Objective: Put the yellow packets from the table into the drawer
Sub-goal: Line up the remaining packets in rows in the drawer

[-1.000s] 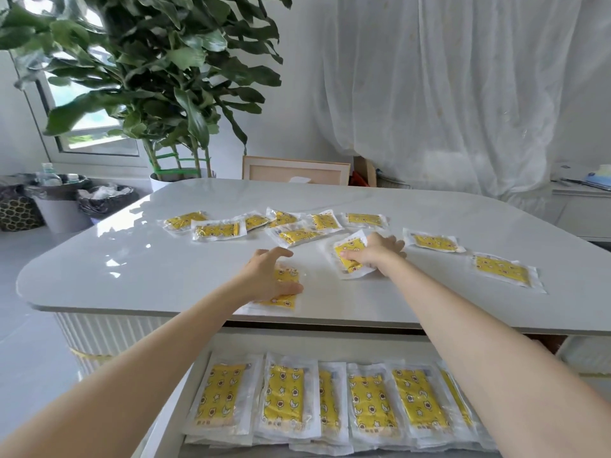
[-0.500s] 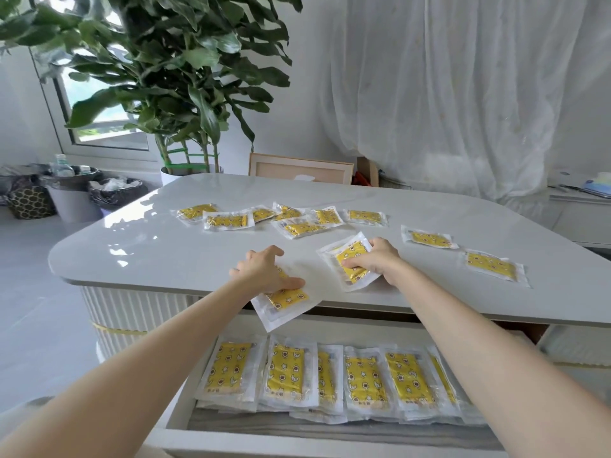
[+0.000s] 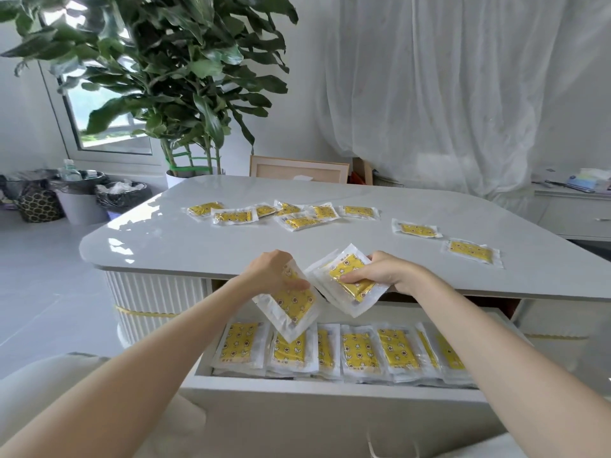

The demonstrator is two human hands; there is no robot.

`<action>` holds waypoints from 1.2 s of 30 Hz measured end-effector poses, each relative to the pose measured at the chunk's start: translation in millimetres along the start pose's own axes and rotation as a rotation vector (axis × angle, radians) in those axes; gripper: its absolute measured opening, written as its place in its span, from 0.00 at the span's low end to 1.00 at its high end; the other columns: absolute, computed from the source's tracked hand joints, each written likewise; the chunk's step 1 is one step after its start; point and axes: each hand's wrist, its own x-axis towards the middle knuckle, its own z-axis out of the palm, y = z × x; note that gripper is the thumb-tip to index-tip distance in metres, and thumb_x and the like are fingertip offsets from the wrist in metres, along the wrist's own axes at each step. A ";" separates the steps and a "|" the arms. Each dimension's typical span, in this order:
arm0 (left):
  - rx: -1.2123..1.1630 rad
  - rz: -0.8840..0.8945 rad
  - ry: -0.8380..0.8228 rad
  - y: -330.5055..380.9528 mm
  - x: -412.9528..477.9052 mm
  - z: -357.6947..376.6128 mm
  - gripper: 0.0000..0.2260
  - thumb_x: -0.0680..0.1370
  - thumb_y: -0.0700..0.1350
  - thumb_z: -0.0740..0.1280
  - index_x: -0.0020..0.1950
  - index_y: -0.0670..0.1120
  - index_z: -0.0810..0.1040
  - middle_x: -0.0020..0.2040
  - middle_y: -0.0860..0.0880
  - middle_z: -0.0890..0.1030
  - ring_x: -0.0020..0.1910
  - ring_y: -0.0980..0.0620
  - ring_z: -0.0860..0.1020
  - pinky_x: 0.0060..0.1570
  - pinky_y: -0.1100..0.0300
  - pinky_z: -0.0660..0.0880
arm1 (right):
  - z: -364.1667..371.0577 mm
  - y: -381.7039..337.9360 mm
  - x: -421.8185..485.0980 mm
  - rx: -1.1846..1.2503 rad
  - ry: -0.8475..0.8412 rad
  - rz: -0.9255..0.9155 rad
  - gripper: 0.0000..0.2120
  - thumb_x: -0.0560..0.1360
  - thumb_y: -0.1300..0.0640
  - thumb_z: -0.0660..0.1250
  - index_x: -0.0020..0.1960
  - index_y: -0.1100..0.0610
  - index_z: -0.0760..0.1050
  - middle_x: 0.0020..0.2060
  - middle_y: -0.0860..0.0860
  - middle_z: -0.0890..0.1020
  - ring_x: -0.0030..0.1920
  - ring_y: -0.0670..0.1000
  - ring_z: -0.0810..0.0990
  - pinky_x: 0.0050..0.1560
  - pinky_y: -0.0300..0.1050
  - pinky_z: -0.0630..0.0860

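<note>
One wide white table [image 3: 198, 246] fills the middle of the view, and its drawer [image 3: 330, 401] stands pulled out below the near edge, right under the person's arms, so anything lifted off the top only has to travel a short way down. Inside the drawer a row of packets [image 3: 357, 350] lies flat and overlapping, side by side like shingles, likely laid that way so the shallow space takes as many as possible.

On the far part of the table a cluster of packets [image 3: 291, 214], seven as far as I can count, sits loosely overlapped. Two loose packets [image 3: 471, 252] lie apart, toward the right edge. All nine are untouched, so the job looks well under way but not near done.

Both hands hover above the gap between table edge and drawer. The left hand [image 3: 271, 272] pinches the left packet [image 3: 294, 305] by its upper end, thumb on the face, so it hangs corner-down over the row. The right hand [image 3: 386, 272] pinches the right packet [image 3: 347, 282], thumb on top and fingers [image 3: 370, 259] curled round its far edge. A second white edge shows there; whether it is one packet or two I cannot tell. Gripping at one end leaves the free end ready to slide into place.
</note>
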 end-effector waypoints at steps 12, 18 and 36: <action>0.057 0.159 -0.214 -8.0 -43.7 10.7 0.12 0.70 0.46 0.75 0.52 0.50 0.84 0.50 0.55 0.77 0.49 0.53 0.78 0.49 0.60 0.76 | 7.0 32.9 -46.2 -0.271 -0.334 0.136 0.10 0.68 0.58 0.76 0.48 0.58 0.80 0.46 0.54 0.83 0.47 0.53 0.82 0.54 0.50 0.78; 0.206 0.110 -0.162 -16.1 -36.2 26.0 0.16 0.68 0.43 0.73 0.24 0.50 0.71 0.27 0.51 0.68 0.30 0.52 0.66 0.33 0.61 0.64 | 16.4 46.8 -41.1 -0.192 -0.123 0.195 0.09 0.69 0.56 0.75 0.42 0.56 0.75 0.41 0.51 0.81 0.40 0.51 0.80 0.39 0.41 0.73; -0.897 -0.556 -0.370 -11.8 -5.3 92.4 0.21 0.74 0.38 0.71 0.65 0.37 0.74 0.63 0.42 0.77 0.43 0.49 0.81 0.44 0.61 0.81 | 19.1 87.3 -28.7 0.275 0.036 0.398 0.12 0.71 0.58 0.74 0.51 0.62 0.76 0.52 0.57 0.80 0.53 0.57 0.79 0.54 0.50 0.76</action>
